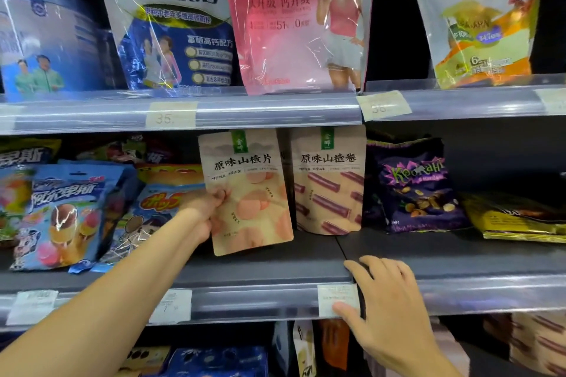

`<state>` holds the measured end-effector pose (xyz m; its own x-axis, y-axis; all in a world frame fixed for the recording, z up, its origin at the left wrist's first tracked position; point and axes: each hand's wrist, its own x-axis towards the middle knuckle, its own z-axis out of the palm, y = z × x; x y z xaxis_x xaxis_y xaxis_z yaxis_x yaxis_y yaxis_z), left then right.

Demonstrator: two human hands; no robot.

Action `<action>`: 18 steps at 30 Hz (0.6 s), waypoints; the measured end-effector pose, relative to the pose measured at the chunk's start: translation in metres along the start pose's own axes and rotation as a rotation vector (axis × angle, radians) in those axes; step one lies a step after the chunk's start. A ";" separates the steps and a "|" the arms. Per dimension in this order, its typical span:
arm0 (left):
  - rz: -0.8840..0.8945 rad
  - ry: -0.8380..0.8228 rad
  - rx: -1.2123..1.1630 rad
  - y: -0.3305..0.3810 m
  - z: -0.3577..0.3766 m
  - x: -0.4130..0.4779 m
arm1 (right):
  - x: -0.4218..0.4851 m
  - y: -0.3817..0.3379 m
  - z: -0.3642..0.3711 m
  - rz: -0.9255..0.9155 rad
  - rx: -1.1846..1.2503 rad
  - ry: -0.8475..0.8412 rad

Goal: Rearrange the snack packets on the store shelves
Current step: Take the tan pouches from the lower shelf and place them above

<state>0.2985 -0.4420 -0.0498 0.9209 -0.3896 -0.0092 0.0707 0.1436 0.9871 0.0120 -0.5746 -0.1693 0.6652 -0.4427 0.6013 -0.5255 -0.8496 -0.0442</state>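
Observation:
My left hand [208, 211] grips the left edge of a beige hawthorn-slice packet [251, 193], which stands tilted on the middle shelf [428, 249]. A matching beige hawthorn-roll packet [329, 180] stands upright just to its right. My right hand [382, 294] rests with fingers spread on the front rail of the middle shelf, over a price tag [335, 297], and holds nothing.
A purple nut packet [413, 184] and a yellow packet [514, 217] lie to the right. Blue candy bags [67, 211] crowd the shelf's left part. Large milk-powder bags [294, 18] and a blue tin [46, 40] fill the upper shelf. More packets sit on the lower shelf.

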 end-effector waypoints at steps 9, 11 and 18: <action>0.164 0.103 0.026 0.000 0.022 0.022 | 0.003 0.001 0.012 -0.006 -0.056 0.134; 0.172 0.136 0.059 -0.001 0.030 0.025 | 0.002 0.001 0.013 -0.003 -0.055 0.133; 0.158 0.136 0.051 -0.015 0.047 0.034 | 0.002 0.004 0.017 -0.002 -0.053 0.151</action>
<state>0.3102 -0.5005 -0.0577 0.9625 -0.2393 0.1279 -0.0948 0.1450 0.9849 0.0206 -0.5837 -0.1816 0.5814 -0.3892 0.7145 -0.5537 -0.8327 -0.0031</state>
